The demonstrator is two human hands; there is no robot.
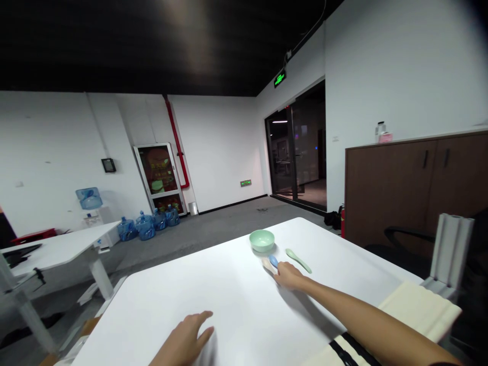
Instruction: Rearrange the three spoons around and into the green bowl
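My right hand [288,276] reaches far across the white table [229,295], its fingers closed on the handles of a blue spoon [273,261] and a beige spoon [266,264] lying just below a pale green bowl [262,240]. A green spoon [298,260] lies on the table just right of that hand. My left hand [189,336] rests flat on the near part of the table, fingers stretched out, holding nothing.
A folded cream cloth [419,307] lies at the table's right edge beside a white ribbed stand [452,249]. A brown cabinet [412,188] and a black chair [400,244] stand to the right. Another white desk [57,249] and several water jugs [145,226] are on the left.
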